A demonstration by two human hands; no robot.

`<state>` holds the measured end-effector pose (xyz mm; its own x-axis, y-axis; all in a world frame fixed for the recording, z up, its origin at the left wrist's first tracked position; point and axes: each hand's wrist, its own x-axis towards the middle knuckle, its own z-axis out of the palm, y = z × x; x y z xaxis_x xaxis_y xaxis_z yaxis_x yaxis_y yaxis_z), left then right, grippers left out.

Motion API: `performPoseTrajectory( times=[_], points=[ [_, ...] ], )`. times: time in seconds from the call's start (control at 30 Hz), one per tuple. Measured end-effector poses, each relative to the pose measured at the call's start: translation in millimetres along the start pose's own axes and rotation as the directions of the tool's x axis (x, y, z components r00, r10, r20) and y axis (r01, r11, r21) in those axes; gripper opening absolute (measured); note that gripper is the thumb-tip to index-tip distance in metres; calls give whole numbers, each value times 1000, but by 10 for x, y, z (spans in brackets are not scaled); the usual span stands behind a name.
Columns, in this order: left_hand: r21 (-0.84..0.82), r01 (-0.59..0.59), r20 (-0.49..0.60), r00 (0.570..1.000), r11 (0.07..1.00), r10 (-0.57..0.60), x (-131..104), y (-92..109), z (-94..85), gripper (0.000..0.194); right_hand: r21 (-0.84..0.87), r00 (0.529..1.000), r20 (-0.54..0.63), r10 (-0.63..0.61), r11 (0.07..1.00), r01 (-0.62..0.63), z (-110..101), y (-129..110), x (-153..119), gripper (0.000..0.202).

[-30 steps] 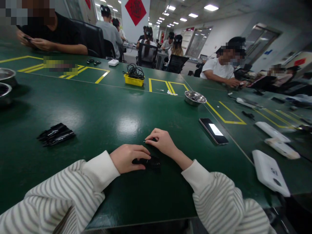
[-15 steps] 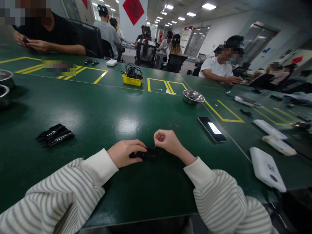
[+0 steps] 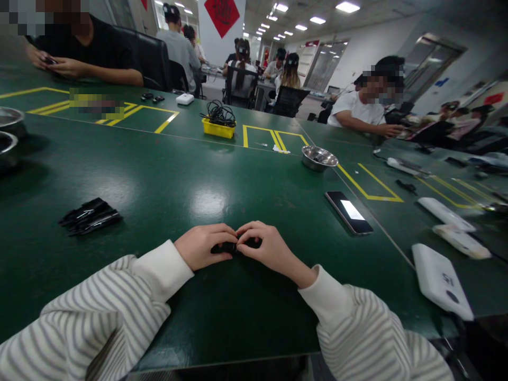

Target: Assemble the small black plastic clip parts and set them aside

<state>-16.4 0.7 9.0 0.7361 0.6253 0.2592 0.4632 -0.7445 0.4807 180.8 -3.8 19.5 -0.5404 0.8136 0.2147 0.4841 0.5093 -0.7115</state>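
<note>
A dark, elongated plastic-looking part (image 3: 227, 247) lies on the green table (image 3: 214, 317) in front of me, mostly covered by my fingers; its exact kind does not show. My left hand (image 3: 201, 246) is closed around its left end, thumb on the near side and fingers on the far side. My right hand (image 3: 269, 246) comes over the right end, fingertips pinched together at the part's middle and meeting the left fingers. Whatever sits between the right fingertips is too small and hidden to name. A pile of similar long black pieces (image 3: 90, 217) lies to the left.
At the right lie a phone (image 3: 349, 212) with a lit screen and a white power-bank-like device (image 3: 441, 280). Farther back stand a metal bowl (image 3: 319, 159) and a yellow box (image 3: 218, 128) of black cables. More bowls (image 3: 8, 151) stand far left. Co-workers sit across the table.
My right hand has come down and left, from holding a thin, light sliver above the dark part to touching its middle. The left hand stays on the part. The view has shifted slightly.
</note>
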Motion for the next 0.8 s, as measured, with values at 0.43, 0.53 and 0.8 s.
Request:
performPoseTrajectory(
  times=[0.43,0.53,0.8],
  points=[
    [-4,-10,-14,1000,1000,10,-2,-7,6,24,-65,1000,-11,-26,998,25,33,-40,-5,4],
    [7,-13,-17,1000,1000,13,-1,-2,6,24,-77,1000,-15,-11,997,10,56,-35,-6,4],
    [17,-31,-52,998,999,32,0,-2,11,24,-51,998,-39,58,997,-60,74,-30,-3,5]
  ],
)
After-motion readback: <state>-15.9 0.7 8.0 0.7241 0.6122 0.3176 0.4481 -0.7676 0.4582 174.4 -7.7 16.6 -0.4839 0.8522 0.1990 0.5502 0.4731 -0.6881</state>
